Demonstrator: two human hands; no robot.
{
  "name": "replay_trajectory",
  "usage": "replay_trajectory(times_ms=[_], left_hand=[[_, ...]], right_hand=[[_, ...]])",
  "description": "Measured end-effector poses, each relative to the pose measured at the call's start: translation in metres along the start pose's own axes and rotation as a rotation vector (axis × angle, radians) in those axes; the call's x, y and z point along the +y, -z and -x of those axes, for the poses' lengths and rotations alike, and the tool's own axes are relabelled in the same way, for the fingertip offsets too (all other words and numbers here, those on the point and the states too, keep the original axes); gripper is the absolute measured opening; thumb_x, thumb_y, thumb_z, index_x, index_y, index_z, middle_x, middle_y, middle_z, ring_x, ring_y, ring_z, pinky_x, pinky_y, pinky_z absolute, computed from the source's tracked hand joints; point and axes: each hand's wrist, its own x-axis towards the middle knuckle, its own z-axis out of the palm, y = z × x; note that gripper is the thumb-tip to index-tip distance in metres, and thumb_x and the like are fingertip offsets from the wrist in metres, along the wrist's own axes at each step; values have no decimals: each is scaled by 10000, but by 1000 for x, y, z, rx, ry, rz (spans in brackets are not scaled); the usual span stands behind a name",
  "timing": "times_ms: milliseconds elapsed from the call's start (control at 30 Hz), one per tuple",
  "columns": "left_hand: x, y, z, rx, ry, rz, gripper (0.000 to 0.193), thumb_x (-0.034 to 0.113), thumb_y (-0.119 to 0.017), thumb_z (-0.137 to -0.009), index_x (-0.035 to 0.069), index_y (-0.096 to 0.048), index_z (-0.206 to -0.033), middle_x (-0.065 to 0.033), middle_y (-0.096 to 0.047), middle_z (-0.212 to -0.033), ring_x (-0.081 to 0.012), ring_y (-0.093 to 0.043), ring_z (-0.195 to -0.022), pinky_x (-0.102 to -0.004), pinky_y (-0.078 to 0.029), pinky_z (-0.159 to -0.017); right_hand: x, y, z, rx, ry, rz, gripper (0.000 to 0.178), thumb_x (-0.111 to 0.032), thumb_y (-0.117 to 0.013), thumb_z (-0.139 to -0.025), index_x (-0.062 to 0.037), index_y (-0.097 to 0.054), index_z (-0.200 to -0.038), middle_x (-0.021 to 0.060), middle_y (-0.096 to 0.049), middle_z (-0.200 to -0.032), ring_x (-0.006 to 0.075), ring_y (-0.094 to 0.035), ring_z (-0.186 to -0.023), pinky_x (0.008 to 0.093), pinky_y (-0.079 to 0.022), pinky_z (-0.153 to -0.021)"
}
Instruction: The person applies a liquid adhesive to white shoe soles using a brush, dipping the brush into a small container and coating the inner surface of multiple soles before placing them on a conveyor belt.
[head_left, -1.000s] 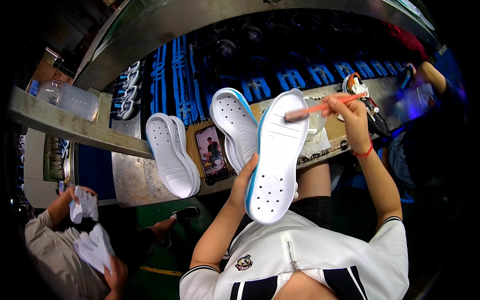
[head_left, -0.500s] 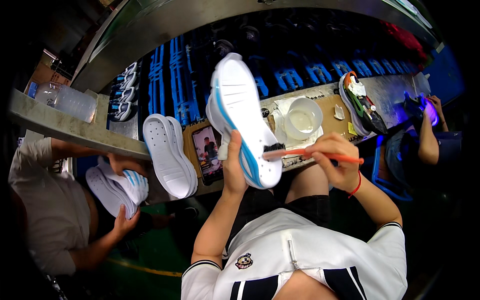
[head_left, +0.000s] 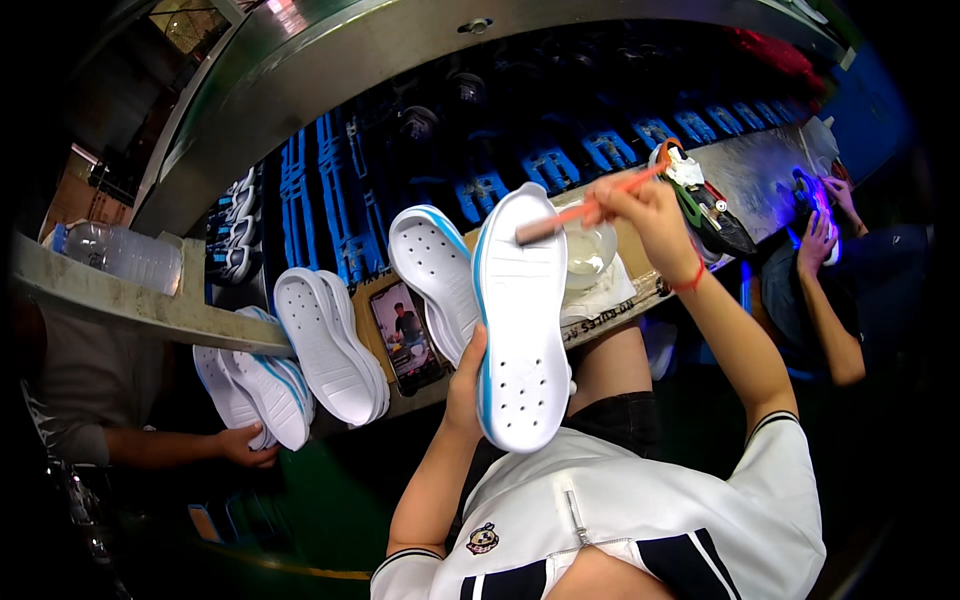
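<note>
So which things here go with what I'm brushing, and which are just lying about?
Likely part of the job:
white sole, in your left hand
orange brush, in your right hand
translucent bowl, partly behind the sole

Probably just lying about:
phone
plastic bottle
black-and-orange shoe

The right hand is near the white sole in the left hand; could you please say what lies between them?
In the head view, the orange brush lies there, its handle in the right hand and its head over the white sole.
</note>
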Motion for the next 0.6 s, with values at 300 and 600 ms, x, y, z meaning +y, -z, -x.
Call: replay_trajectory(times_ms=[300, 600], left_hand=[[21, -10, 1, -18, -43, 28, 650, 492, -316, -957, -27, -350, -1347, -192, -592, -1116, -260, -650, -946, -369, -560, -797], [33, -9, -27, 370, -541, -331, 612, 494, -385, -953, -27, -422, -1271, -149, -582, -1112, -192, -615, -955, -306, -507, -812]], right_hand=[[0, -7, 9, -7, 365, 281, 144, -79, -600, -877, 18, -659, -965, 95, -693, -807, 161, -670, -772, 269, -519, -735], [-22, -31, 76, -200, 541, 481, 142, -14, -633, -810, -8, -675, -945, 90, -682, -816, 198, -635, -692, 279, -485, -620]])
